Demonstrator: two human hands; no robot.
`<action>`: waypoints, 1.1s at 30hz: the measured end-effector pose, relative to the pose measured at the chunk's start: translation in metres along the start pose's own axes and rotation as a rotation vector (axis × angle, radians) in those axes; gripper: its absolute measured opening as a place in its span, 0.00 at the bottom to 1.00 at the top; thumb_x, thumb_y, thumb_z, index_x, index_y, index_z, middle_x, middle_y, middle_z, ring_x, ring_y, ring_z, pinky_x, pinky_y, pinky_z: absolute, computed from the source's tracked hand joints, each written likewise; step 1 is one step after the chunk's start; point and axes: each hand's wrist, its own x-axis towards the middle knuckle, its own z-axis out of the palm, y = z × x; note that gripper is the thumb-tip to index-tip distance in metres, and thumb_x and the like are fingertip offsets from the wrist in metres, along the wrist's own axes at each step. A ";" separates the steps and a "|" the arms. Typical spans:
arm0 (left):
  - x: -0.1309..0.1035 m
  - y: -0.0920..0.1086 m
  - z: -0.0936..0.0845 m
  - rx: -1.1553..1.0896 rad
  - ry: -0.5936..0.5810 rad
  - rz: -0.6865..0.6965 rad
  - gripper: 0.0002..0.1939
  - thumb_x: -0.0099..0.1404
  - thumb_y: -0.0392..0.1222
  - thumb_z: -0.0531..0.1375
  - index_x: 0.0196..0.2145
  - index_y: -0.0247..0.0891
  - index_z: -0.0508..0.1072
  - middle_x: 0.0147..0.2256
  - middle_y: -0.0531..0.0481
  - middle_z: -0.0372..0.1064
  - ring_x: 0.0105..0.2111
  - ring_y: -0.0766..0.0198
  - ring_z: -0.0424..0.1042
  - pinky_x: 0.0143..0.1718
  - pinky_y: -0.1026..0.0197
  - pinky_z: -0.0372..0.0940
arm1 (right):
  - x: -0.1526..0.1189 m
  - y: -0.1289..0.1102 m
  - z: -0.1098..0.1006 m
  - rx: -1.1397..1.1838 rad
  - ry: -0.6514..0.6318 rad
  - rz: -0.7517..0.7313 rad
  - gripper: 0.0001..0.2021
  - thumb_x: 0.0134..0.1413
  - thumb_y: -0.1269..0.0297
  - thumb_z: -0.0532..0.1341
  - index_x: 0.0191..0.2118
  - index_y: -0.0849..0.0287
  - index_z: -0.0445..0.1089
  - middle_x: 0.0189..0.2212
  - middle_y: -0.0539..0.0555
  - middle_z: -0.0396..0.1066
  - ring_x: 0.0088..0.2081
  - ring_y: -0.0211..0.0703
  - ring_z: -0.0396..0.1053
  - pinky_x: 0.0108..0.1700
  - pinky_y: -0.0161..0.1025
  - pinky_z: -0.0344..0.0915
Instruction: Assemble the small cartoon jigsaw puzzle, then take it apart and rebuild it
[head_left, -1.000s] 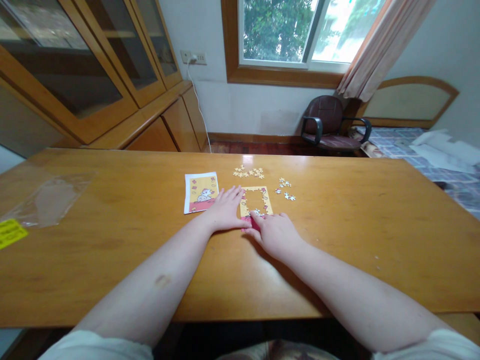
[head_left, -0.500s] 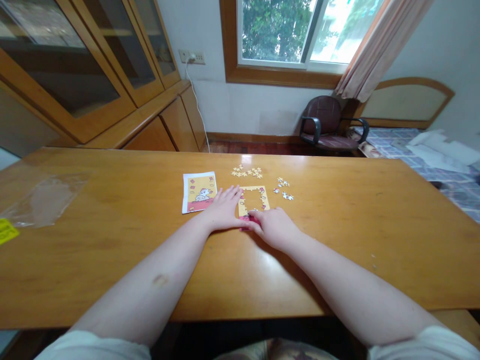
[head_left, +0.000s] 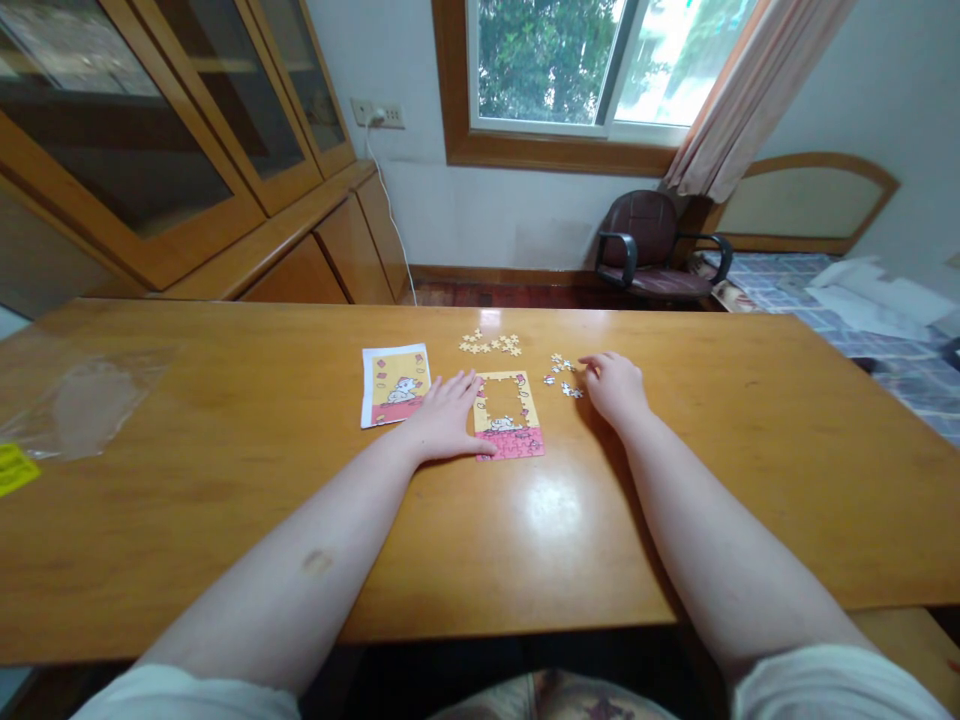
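Note:
A partly assembled jigsaw puzzle lies on the table, with a gap in its middle and a pink lower part bearing some white figure pieces. My left hand lies flat with fingers spread, its fingertips and thumb on the puzzle's left edge. To the right, my right hand hovers low beside a small group of loose puzzle pieces. Its index finger and thumb point at them, slightly apart, and no piece shows between them. A second cluster of yellow pieces sits beyond the puzzle. The reference picture card is left of my left hand.
A clear plastic bag with a yellow label lies at the table's left. The wooden table stretches across the view. Behind it stand a cabinet, an armchair and a bed.
My right hand has left the puzzle's lower part and moved right and away from me to the loose pieces. White figure pieces now show above the pink part. My left hand stays in place.

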 end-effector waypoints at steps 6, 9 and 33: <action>0.001 0.000 0.000 0.013 -0.004 0.000 0.62 0.49 0.75 0.54 0.68 0.34 0.37 0.69 0.39 0.31 0.68 0.44 0.32 0.66 0.42 0.33 | 0.001 -0.004 0.013 0.014 -0.032 -0.060 0.17 0.62 0.65 0.51 0.49 0.53 0.74 0.50 0.54 0.72 0.49 0.50 0.64 0.48 0.44 0.56; 0.001 0.001 -0.001 0.018 -0.010 -0.006 0.62 0.49 0.75 0.54 0.68 0.34 0.38 0.69 0.39 0.31 0.68 0.44 0.33 0.66 0.42 0.33 | 0.002 -0.004 0.015 0.005 -0.039 -0.100 0.16 0.62 0.64 0.52 0.49 0.48 0.74 0.54 0.51 0.69 0.51 0.52 0.60 0.49 0.46 0.54; 0.002 -0.001 0.003 0.008 0.007 0.001 0.62 0.48 0.76 0.53 0.68 0.34 0.39 0.68 0.39 0.32 0.68 0.45 0.33 0.66 0.41 0.33 | 0.006 -0.002 0.014 -0.010 -0.072 -0.001 0.09 0.56 0.61 0.60 0.36 0.55 0.78 0.43 0.55 0.74 0.48 0.52 0.62 0.45 0.43 0.54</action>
